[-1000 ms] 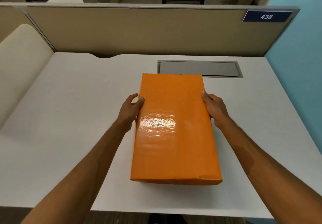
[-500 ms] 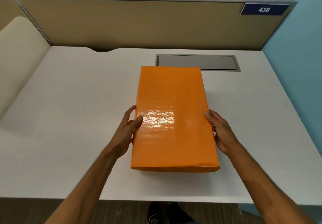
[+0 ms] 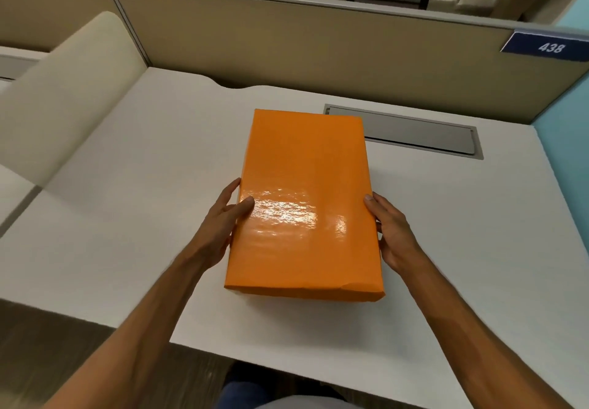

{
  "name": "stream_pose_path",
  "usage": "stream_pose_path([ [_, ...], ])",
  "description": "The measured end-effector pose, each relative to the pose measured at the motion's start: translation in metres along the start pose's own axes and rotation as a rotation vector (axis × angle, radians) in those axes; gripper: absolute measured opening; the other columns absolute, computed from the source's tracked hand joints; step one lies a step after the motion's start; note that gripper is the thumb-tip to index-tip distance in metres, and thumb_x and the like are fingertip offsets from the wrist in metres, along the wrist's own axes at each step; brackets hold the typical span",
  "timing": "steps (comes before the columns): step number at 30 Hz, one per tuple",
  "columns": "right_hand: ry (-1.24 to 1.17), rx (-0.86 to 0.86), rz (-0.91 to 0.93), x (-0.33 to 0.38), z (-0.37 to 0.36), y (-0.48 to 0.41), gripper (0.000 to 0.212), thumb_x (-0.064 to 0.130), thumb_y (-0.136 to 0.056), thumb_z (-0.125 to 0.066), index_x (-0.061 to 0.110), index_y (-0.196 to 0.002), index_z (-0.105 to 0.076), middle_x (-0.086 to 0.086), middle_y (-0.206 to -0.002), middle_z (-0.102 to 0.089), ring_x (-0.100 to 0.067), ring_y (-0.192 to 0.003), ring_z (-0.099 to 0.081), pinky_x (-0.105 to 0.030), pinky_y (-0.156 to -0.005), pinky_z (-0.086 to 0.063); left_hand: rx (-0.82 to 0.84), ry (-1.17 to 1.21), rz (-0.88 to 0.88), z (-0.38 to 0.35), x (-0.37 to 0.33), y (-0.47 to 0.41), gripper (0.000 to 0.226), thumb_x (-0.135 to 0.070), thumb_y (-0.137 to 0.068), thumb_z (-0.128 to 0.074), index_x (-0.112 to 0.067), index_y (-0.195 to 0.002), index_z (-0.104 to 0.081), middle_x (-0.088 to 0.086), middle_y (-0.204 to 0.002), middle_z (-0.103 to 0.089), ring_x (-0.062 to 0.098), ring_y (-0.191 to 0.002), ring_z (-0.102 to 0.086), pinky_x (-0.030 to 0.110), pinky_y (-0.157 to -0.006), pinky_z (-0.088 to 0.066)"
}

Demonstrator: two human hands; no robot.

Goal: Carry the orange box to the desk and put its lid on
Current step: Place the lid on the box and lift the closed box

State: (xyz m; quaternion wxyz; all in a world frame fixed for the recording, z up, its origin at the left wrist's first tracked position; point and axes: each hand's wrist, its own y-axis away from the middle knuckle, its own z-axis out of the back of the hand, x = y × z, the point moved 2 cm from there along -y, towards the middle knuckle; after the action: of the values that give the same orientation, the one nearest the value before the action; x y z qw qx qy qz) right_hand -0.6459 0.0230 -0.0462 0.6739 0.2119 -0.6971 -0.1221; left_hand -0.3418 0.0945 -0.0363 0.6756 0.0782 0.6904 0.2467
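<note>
1. One orange box [image 3: 304, 204] sits on the white desk [image 3: 127, 185], its glossy lid on top, far end near one grey cable hatch [image 3: 417, 133].
2. Two hands flank it: the left hand [image 3: 220, 227] lies flat against the left side, thumb on the lid.
3. The right hand [image 3: 393, 233] presses the right side, fingers loosely extended.
4. One blue plate [image 3: 546, 47] reads 438 on the partition [image 3: 318, 48].
</note>
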Motion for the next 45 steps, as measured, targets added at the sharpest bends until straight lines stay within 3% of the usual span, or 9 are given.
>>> stream_pose_path([
  [2,0.020,0.017,0.006,0.007,-0.020,-0.009,0.050,0.050,-0.091,-0.061,0.034,-0.138,-0.056,0.007,-0.125,-0.069,-0.022,-0.114,-0.065,-0.056,-0.097,-0.051,-0.022,0.007,-0.006,0.017,-0.006,-0.003,0.062,-0.040,-0.096,-0.056,-0.042,-0.151,-0.029,-0.014,-0.117,-0.061,0.016,-0.098,-0.067,0.034,-0.069,-0.061],
  [5,0.038,0.043,0.017,0.017,-0.056,-0.025,0.048,0.051,-0.091,-0.061,0.035,-0.136,-0.057,0.009,-0.120,-0.070,-0.020,-0.110,-0.066,-0.050,-0.091,-0.053,-0.031,0.017,-0.011,0.049,-0.019,-0.012,0.069,-0.039,-0.092,-0.062,-0.042,-0.152,-0.028,-0.014,-0.117,-0.063,0.020,-0.098,-0.070,0.032,-0.064,-0.062],
  [12,0.034,0.084,0.038,0.040,-0.169,-0.072,0.036,0.050,-0.091,-0.060,0.040,-0.126,-0.060,0.009,-0.117,-0.070,-0.022,-0.110,-0.065,-0.048,-0.087,-0.053,-0.019,-0.033,-0.042,0.159,-0.055,-0.065,0.094,-0.050,-0.073,-0.081,-0.047,-0.151,-0.029,0.005,-0.137,-0.059,0.032,-0.108,-0.069,0.050,-0.083,-0.060],
  [19,-0.004,0.064,0.057,0.065,-0.284,-0.135,0.048,0.050,-0.088,-0.065,0.036,-0.132,-0.058,0.007,-0.122,-0.070,-0.024,-0.112,-0.066,-0.058,-0.098,-0.050,0.003,-0.104,-0.086,0.270,-0.099,-0.145,0.085,-0.043,-0.080,-0.076,-0.046,-0.152,-0.031,0.008,-0.131,-0.064,0.028,-0.106,-0.071,0.049,-0.085,-0.060],
  [23,0.001,0.071,0.052,0.082,-0.344,-0.171,0.065,0.046,-0.081,-0.076,0.034,-0.139,-0.052,0.005,-0.125,-0.068,-0.024,-0.111,-0.066,-0.058,-0.097,-0.050,-0.029,-0.117,-0.081,0.323,-0.123,-0.190,0.080,-0.035,-0.084,-0.075,-0.041,-0.152,-0.034,0.006,-0.122,-0.070,0.023,-0.102,-0.072,0.036,-0.074,-0.058],
  [28,0.012,0.065,0.052,0.097,-0.407,-0.211,0.064,0.044,-0.080,-0.077,0.033,-0.139,-0.052,0.002,-0.124,-0.068,-0.024,-0.110,-0.066,-0.056,-0.096,-0.050,-0.094,-0.137,-0.064,0.376,-0.145,-0.245,0.069,-0.023,-0.086,-0.074,-0.033,-0.148,-0.045,0.004,-0.111,-0.075,0.029,-0.101,-0.072,0.052,-0.095,-0.054],
  [32,0.010,0.063,0.042,0.102,-0.446,-0.241,0.067,0.045,-0.082,-0.075,0.031,-0.142,-0.048,0.001,-0.126,-0.065,-0.023,-0.110,-0.063,-0.055,-0.096,-0.049,-0.079,-0.136,-0.050,0.403,-0.165,-0.279,0.055,-0.017,-0.092,-0.067,-0.031,-0.143,-0.050,0.003,-0.120,-0.071,0.029,-0.102,-0.070,0.050,-0.091,-0.055],
  [41,0.011,0.030,0.047,0.098,-0.482,-0.280,0.067,0.046,-0.086,-0.071,0.031,-0.146,-0.043,0.001,-0.128,-0.063,-0.017,-0.103,-0.064,-0.038,-0.071,-0.054,-0.043,-0.185,0.027,0.434,-0.181,-0.337,0.058,-0.021,-0.094,-0.063,-0.029,-0.148,-0.044,0.007,-0.134,-0.062,0.036,-0.114,-0.063,0.061,-0.100,-0.047],
  [45,0.027,0.021,0.060,0.102,-0.488,-0.293,0.066,0.047,-0.087,-0.069,0.031,-0.145,-0.043,0.005,-0.122,-0.064,-0.015,-0.100,-0.065,-0.037,-0.070,-0.055,-0.039,-0.208,0.031,0.438,-0.187,-0.350,0.058,-0.023,-0.095,-0.062,-0.029,-0.149,-0.042,0.007,-0.136,-0.061,0.036,-0.116,-0.061,0.062,-0.101,-0.046],
])
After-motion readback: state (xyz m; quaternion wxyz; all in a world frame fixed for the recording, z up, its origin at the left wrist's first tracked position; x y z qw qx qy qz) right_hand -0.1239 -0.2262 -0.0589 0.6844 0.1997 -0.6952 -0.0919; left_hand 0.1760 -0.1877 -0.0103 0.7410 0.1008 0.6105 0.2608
